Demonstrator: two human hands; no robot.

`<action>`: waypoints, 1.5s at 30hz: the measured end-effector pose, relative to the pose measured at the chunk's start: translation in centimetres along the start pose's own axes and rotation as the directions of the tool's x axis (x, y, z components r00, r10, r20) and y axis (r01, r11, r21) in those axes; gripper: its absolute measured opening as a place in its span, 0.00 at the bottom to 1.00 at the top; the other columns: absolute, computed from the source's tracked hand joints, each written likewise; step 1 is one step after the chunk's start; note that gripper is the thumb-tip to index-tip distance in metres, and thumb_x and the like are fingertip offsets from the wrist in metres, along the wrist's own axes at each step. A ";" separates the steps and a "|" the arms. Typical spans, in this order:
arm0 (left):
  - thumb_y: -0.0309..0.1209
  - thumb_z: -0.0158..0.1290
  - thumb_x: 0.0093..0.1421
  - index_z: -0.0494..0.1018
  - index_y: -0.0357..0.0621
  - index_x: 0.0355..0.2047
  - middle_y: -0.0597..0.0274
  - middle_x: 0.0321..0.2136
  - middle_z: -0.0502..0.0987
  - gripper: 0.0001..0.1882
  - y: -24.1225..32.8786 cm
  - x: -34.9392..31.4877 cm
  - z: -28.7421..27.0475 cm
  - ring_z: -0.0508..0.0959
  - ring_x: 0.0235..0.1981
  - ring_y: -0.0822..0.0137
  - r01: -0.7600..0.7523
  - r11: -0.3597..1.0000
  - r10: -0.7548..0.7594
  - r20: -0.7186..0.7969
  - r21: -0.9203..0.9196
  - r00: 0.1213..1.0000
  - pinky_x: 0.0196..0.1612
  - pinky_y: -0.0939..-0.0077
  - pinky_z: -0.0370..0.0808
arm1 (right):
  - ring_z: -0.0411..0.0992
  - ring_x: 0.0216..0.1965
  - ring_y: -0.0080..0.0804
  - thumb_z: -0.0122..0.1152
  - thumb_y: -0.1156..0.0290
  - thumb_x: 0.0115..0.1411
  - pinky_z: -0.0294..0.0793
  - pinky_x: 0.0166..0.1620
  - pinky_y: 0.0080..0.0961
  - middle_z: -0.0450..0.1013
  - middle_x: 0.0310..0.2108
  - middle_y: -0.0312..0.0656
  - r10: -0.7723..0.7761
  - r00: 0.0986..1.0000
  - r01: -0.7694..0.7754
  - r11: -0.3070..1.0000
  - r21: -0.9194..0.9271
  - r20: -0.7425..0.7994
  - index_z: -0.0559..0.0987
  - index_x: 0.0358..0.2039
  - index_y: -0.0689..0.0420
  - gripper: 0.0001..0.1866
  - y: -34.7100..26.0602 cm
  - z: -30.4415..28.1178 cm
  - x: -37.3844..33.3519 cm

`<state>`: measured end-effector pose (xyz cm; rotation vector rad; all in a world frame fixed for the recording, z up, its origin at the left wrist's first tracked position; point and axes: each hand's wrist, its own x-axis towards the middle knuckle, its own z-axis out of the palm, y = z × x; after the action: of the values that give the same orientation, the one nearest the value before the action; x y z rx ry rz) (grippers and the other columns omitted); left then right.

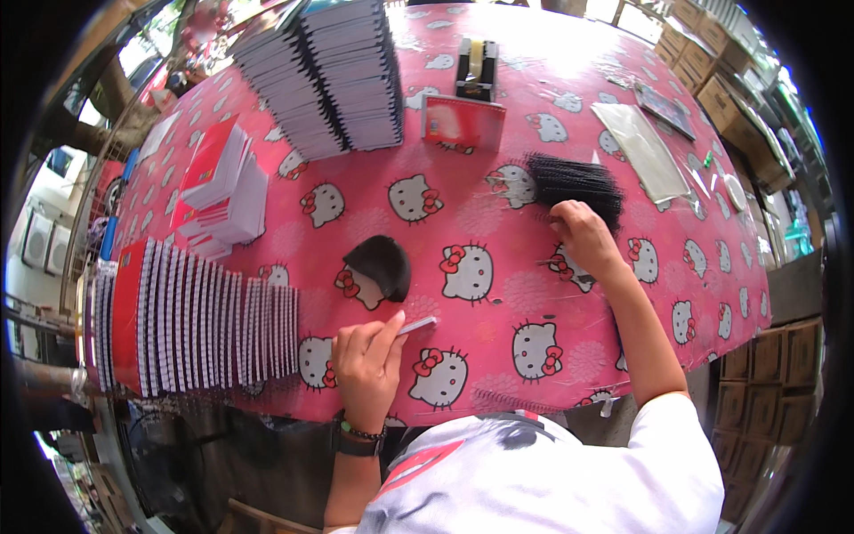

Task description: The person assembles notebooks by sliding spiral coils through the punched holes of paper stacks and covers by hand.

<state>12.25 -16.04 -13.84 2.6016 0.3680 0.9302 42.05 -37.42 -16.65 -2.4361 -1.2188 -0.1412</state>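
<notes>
The right hand reaches with loosely curled fingers into the heap of black binding coils at the far right of the pink cartoon-cat tablecloth, seemingly picking one out, while the left hand is closed on a small pale strip near the table's front edge. A clean single-coil pinch looks like the next need. Spiral notebooks fan out at left; brown cartons stack far right.
</notes>
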 end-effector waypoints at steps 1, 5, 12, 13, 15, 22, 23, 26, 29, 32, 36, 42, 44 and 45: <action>0.25 0.63 0.46 0.79 0.47 0.39 0.65 0.27 0.73 0.17 0.0 0.1 -0.1 0.70 0.30 0.64 0.007 1.000 -0.007 0.007 -0.007 1.000 0.35 0.70 0.66 | 0.69 0.41 0.44 0.60 0.77 0.52 0.70 0.46 0.36 0.70 0.34 0.44 0.009 0.999 -0.007 0.998 0.059 -0.034 0.74 0.36 0.59 0.10 -0.4 -0.1 0.1; 0.27 0.62 0.47 0.79 0.47 0.37 0.65 0.27 0.73 0.14 -0.1 0.3 -0.1 0.70 0.30 0.64 0.017 1.000 -0.017 0.026 -0.017 1.000 0.34 0.69 0.66 | 0.71 0.38 0.45 0.59 0.79 0.52 0.71 0.42 0.36 0.71 0.35 0.45 -0.041 0.998 0.025 0.959 0.284 0.051 0.75 0.41 0.57 0.14 -4.6 -2.1 0.4; 0.28 0.62 0.47 0.79 0.49 0.34 0.67 0.27 0.74 0.11 -0.3 0.2 -0.2 0.71 0.30 0.65 0.019 0.999 -0.018 0.045 -0.027 0.999 0.34 0.70 0.65 | 0.71 0.29 0.43 0.60 0.77 0.54 0.70 0.33 0.35 0.69 0.32 0.46 -0.369 0.901 0.123 0.723 0.679 0.230 0.77 0.41 0.57 0.12 -13.9 -0.4 -0.4; 0.28 0.62 0.47 0.79 0.49 0.34 0.67 0.27 0.74 0.11 -0.3 0.2 -0.1 0.71 0.30 0.65 0.015 0.999 -0.014 0.048 -0.034 0.999 0.34 0.70 0.65 | 0.71 0.29 0.42 0.61 0.78 0.53 0.70 0.32 0.34 0.69 0.32 0.45 -0.375 0.902 0.136 0.717 0.684 0.214 0.77 0.40 0.57 0.13 -13.9 0.0 -0.4; 0.28 0.63 0.47 0.79 0.49 0.34 0.67 0.27 0.74 0.11 -0.2 0.1 0.0 0.71 0.30 0.65 0.022 0.999 -0.021 0.042 -0.036 0.999 0.34 0.70 0.65 | 0.71 0.30 0.41 0.61 0.80 0.51 0.70 0.32 0.33 0.69 0.31 0.44 -0.395 0.897 0.149 0.693 0.705 0.198 0.77 0.39 0.57 0.13 -14.0 0.3 -0.2; 0.31 0.61 0.49 0.79 0.50 0.33 0.69 0.27 0.73 0.09 -0.4 -0.2 0.0 0.71 0.31 0.66 0.021 1.000 -0.020 0.039 -0.020 0.999 0.34 0.69 0.64 | 0.71 0.32 0.38 0.61 0.83 0.49 0.71 0.33 0.32 0.70 0.31 0.42 -0.457 0.872 0.171 0.623 0.764 0.178 0.76 0.36 0.59 0.13 -14.4 0.3 0.4; 0.30 0.62 0.48 0.79 0.50 0.33 0.69 0.27 0.73 0.10 -0.3 -0.2 0.0 0.71 0.31 0.65 0.023 0.999 -0.022 0.042 -0.025 0.999 0.34 0.69 0.65 | 0.71 0.32 0.39 0.61 0.83 0.49 0.71 0.33 0.32 0.70 0.31 0.43 -0.481 0.857 0.174 0.604 0.778 0.182 0.76 0.36 0.59 0.13 -14.4 0.3 0.4; 0.27 0.63 0.46 0.79 0.49 0.33 0.67 0.27 0.74 0.11 -0.4 -0.1 -0.1 0.71 0.31 0.64 0.029 0.999 -0.027 0.053 -0.033 0.998 0.34 0.70 0.66 | 0.72 0.32 0.39 0.62 0.81 0.50 0.71 0.35 0.33 0.72 0.32 0.45 -0.501 0.829 0.122 0.599 0.791 0.251 0.76 0.36 0.61 0.11 -14.1 0.6 0.3; 0.28 0.62 0.47 0.78 0.49 0.33 0.66 0.28 0.74 0.11 -0.3 -0.1 -0.2 0.71 0.32 0.63 0.030 0.999 -0.029 0.062 -0.025 0.998 0.35 0.69 0.66 | 0.73 0.31 0.43 0.60 0.79 0.53 0.71 0.35 0.34 0.73 0.29 0.46 -0.458 0.763 -0.072 0.640 0.765 0.456 0.74 0.41 0.62 0.13 -14.2 0.1 0.2; 0.29 0.62 0.48 0.76 0.49 0.35 0.65 0.29 0.74 0.12 0.3 0.4 0.0 0.72 0.33 0.62 0.044 0.998 -0.040 0.082 -0.043 0.996 0.36 0.67 0.65 | 0.74 0.29 0.44 0.57 0.78 0.56 0.71 0.33 0.36 0.73 0.25 0.48 -0.419 0.861 0.079 0.672 0.737 0.290 0.70 0.47 0.61 0.17 -15.1 -0.1 -0.2; 0.30 0.61 0.48 0.75 0.50 0.38 0.64 0.32 0.74 0.15 1.1 0.5 0.5 0.72 0.35 0.61 0.022 0.998 -0.016 0.106 -0.061 0.994 0.38 0.66 0.65 | 0.70 0.20 0.35 0.56 0.76 0.58 0.70 0.28 0.29 0.72 0.22 0.43 -0.428 0.870 0.093 0.632 0.770 0.246 0.70 0.49 0.57 0.18 -14.9 0.7 -0.8; 0.31 0.61 0.47 0.73 0.56 0.41 0.70 0.36 0.71 0.19 1.2 -0.3 0.2 0.71 0.36 0.67 -0.090 0.996 0.087 0.174 0.012 0.981 0.41 0.66 0.65 | 0.76 0.27 0.42 0.61 0.71 0.51 0.73 0.30 0.36 0.74 0.22 0.46 -0.241 0.642 -0.095 0.917 0.387 0.728 0.76 0.27 0.55 0.04 -10.0 1.5 -3.2; 0.32 0.61 0.47 0.73 0.59 0.41 0.72 0.37 0.70 0.19 1.4 0.1 0.5 0.71 0.36 0.69 -0.143 0.990 0.137 0.179 0.019 0.974 0.42 0.65 0.65 | 0.75 0.26 0.44 0.67 0.62 0.46 0.74 0.30 0.36 0.75 0.22 0.44 -0.225 0.534 -0.054 0.953 0.298 0.815 0.77 0.27 0.52 0.11 -11.8 -0.9 -5.5; 0.32 0.61 0.47 0.73 0.60 0.41 0.73 0.37 0.69 0.19 1.4 0.0 0.6 0.71 0.36 0.69 -0.169 0.985 0.160 0.179 0.036 0.971 0.43 0.64 0.65 | 0.76 0.27 0.45 0.63 0.64 0.49 0.74 0.30 0.37 0.75 0.22 0.45 -0.188 0.527 0.100 0.982 0.160 0.829 0.76 0.31 0.53 0.11 -13.1 -1.3 -6.5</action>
<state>12.84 -17.43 -13.66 2.7689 0.1328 0.7421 27.89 -35.72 -13.08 -2.3199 -1.7356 1.1836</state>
